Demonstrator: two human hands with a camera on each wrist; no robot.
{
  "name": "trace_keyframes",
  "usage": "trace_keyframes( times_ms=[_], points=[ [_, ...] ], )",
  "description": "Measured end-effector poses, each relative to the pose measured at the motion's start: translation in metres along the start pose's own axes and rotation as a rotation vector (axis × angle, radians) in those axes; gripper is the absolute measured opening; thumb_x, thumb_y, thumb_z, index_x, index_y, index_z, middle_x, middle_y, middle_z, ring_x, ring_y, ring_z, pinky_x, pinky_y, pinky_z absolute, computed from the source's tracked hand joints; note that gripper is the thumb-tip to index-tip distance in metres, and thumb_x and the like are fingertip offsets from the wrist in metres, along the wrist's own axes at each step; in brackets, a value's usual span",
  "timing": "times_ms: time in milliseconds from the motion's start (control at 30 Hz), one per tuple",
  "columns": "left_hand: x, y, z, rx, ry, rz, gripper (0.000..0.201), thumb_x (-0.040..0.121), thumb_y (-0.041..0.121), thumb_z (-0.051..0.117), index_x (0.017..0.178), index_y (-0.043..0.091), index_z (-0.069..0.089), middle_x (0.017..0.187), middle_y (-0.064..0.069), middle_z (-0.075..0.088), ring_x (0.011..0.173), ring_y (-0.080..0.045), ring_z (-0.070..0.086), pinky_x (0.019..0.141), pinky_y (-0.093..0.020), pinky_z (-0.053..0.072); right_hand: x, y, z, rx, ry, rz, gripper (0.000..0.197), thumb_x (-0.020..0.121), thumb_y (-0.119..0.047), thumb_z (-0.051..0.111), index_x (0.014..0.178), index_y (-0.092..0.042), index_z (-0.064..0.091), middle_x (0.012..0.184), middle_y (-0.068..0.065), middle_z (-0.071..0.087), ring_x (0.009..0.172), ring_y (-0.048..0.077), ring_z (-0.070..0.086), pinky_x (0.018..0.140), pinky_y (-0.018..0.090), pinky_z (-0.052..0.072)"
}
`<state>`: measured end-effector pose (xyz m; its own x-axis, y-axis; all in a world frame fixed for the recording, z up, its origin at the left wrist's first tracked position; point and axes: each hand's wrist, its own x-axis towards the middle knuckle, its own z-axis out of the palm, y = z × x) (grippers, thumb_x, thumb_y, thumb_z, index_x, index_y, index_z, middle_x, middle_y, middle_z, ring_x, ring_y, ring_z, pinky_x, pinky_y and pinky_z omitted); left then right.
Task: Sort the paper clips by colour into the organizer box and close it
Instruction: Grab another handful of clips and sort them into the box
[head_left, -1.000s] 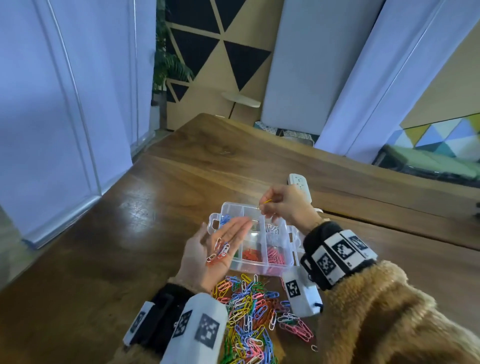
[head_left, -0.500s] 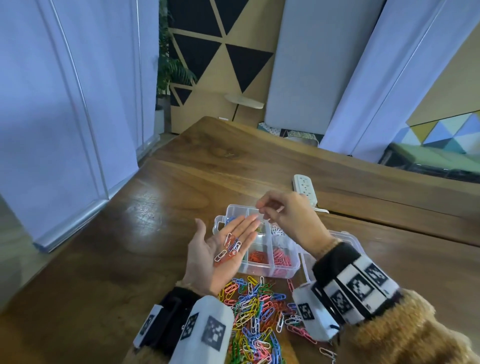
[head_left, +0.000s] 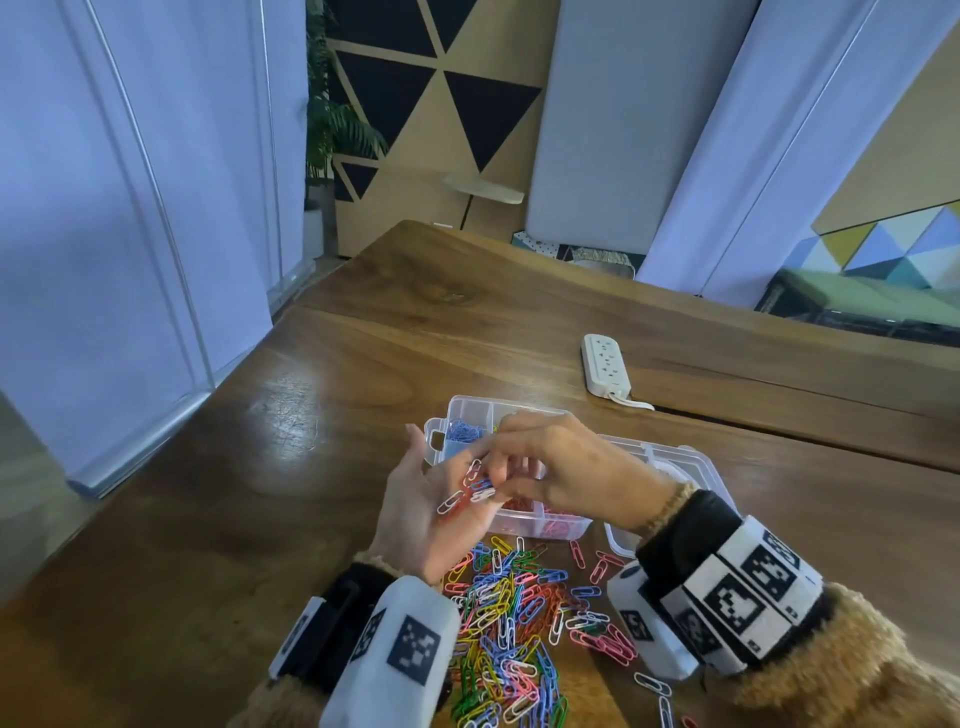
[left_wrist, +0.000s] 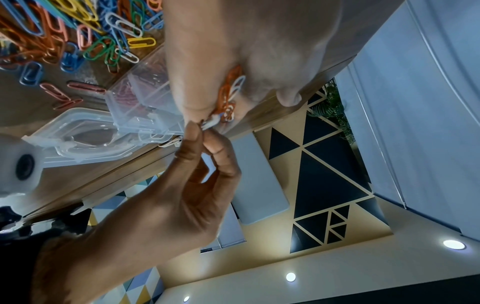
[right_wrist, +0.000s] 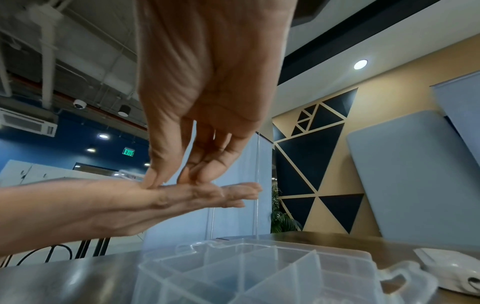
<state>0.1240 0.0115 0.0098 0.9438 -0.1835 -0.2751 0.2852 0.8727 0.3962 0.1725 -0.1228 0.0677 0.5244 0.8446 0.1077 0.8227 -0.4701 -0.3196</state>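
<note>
Left hand is palm-up and flat above the counter, fingers straight, carrying a few paper clips (white, orange and a blue one, per the left wrist view). Right hand reaches across over the organizer box, thumb and fingers pinching a white clip at the left hand's fingertips; its fingertips touch the left fingers in the right wrist view.

Organizer box sits open on the counter, just beyond the hands. Visible compartments: blue clips at the far left, orange-red and pink ones along the near edge, mostly hidden behind the hands. Its clear lid lies flipped open to the right.

Loose pile of mixed clips is on the counter just in front of the box, between the two wrists.

White power strip lies further back on the counter, well apart from the box.
</note>
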Motion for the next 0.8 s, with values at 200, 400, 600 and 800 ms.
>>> trace_keyframes(
  times_ms=[200,400,600,800],
  points=[
    [-0.01,-0.005,0.014,0.001,0.018,0.015,0.091,0.096,0.058,0.025,0.073,-0.018,0.069,0.089,-0.034,0.068,0.083,-0.038,0.067,0.085,-0.048,0.045,-0.004,0.003,-0.005,0.134,0.096,0.136,0.007,0.08,-0.011,0.069,0.081,-0.01,0.062,0.067,-0.019,0.055,0.061,-0.004,0.054,0.066,0.016,0.047],
    [-0.009,-0.006,0.009,0.114,0.012,0.034,0.087,0.097,0.052,0.025,0.06,-0.011,0.071,0.075,-0.027,0.07,0.09,-0.033,0.061,0.091,-0.044,0.042,-0.005,-0.007,-0.009,0.126,0.048,0.071,0.014,0.081,-0.006,0.067,0.093,-0.012,0.067,0.068,-0.017,0.055,0.062,-0.005,0.052,0.065,0.007,0.04],
    [0.0,-0.008,-0.001,0.15,-0.053,-0.008,0.085,0.096,0.059,0.015,0.085,-0.007,0.067,0.077,-0.018,0.065,0.076,-0.025,0.069,0.07,-0.034,0.054,-0.003,-0.011,0.001,-0.018,-0.072,-0.007,0.015,0.081,-0.01,0.066,0.096,-0.014,0.067,0.082,-0.008,0.049,0.075,0.004,0.043,0.07,0.022,0.042],
    [-0.005,-0.011,0.008,0.142,-0.016,0.035,0.085,0.099,0.052,0.022,0.072,-0.012,0.071,0.072,-0.023,0.069,0.079,-0.032,0.069,0.077,-0.042,0.051,-0.004,-0.007,-0.004,0.044,0.017,0.012,0.009,0.078,-0.008,0.07,0.086,-0.009,0.067,0.082,-0.007,0.051,0.072,0.0,0.05,0.067,0.009,0.039]
  ],
)
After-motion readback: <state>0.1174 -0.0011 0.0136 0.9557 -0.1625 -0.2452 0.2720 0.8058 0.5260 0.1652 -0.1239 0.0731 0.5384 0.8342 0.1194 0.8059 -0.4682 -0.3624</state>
